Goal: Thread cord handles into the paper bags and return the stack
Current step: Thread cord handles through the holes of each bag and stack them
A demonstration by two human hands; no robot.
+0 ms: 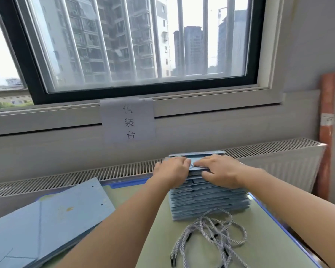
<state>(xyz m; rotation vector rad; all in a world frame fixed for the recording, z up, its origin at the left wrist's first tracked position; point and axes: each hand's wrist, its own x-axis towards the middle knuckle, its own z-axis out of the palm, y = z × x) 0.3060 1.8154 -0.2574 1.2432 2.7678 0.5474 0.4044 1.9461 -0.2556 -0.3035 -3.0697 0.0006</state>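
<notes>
A tall stack of folded blue paper bags (209,198) stands on the green tabletop (159,238), and everything else is placed from it. Both hands lie on its top: the left hand (170,171) curls over the top bags at the stack's left edge, its grip grasping them, and the right hand (219,171) pinches the top bags' near edge with thumb below and fingers above. Just in front of the stack, touching its base, lies a loose tangle of grey cord handles (211,236). To the stack's left, well apart, flat blue bags (46,223) lie spread out. Behind the stack a paper sign (128,120) hangs below the window (124,45).
</notes>
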